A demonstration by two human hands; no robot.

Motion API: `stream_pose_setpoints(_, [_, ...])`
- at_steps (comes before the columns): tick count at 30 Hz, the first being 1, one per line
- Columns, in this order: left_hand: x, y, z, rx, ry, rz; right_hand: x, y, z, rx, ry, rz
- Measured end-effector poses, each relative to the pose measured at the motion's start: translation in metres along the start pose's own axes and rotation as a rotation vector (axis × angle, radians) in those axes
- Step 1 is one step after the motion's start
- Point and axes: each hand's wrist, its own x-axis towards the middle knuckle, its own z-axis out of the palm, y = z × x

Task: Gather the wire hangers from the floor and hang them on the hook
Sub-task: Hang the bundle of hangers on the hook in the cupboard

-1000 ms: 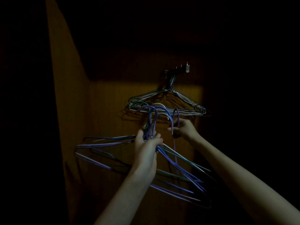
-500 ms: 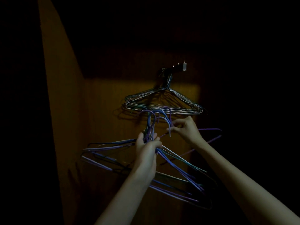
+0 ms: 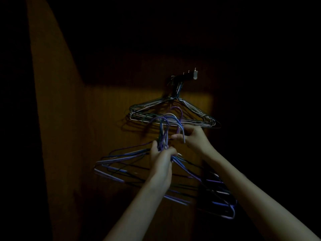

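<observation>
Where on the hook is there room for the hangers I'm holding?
The outer end of the hook, toward its pale tip, shows bare. The wall end is crowded with hung hangers. Left hand and right hand grip the held bunch just below.

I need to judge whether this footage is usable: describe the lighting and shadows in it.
Head view: very dim, most of the frame black; one warm patch lights the brown wooden panel; the hung wire hangers cast shadows on it; the wall hook glints faintly; the purple and blue wire hangers fade into darkness at the lower right.
</observation>
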Motion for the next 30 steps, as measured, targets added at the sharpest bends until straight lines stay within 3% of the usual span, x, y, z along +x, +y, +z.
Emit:
stream_pose_setpoints(8, [0.024,0.003,0.013,-0.036,0.005,0.059,0.008,-0.004,-0.023,-0.068,-0.132,0.090])
stream_pose_setpoints(13, [0.029,0.004,0.022,-0.120,0.012,0.056,0.007,0.007,-0.043,0.014,-0.150,0.170])
stream_pose_setpoints(19, [0.040,0.000,0.032,-0.051,0.008,0.065,0.004,0.014,-0.065,-0.052,-0.177,0.212])
stream_pose_setpoints(30, [0.061,0.019,0.035,-0.076,0.023,0.186,-0.007,0.032,-0.099,-0.132,0.086,0.144])
